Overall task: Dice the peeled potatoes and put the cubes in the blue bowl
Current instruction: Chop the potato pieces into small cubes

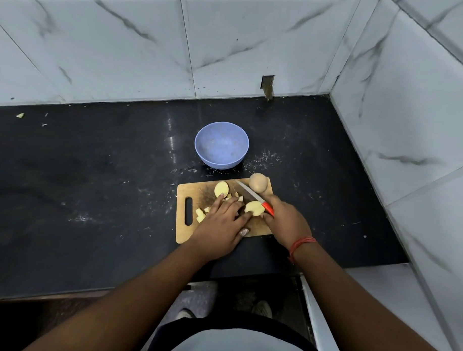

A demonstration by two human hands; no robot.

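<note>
a left hand (219, 227) lay flat on a board (182, 226) among potato pieces (200, 215), fingers touching a potato half (254, 208). the right hand (285, 220) gripped a red-handled knife (256, 198), blade angled toward a whole potato (258, 182). behind stood a blue bowl (221, 148) on the dark counter (93, 183).

Black stone counter (94, 170), dusty with white specks and scratches, set in a corner of white tile walls (125, 40) with grey marble veining. A small rectangular hole (267, 86) is cut in the back wall just above the counter, and a small pale scrap (20, 115) lies far left. Dark floor (234, 293) below the counter edge, light even and dim.
</note>
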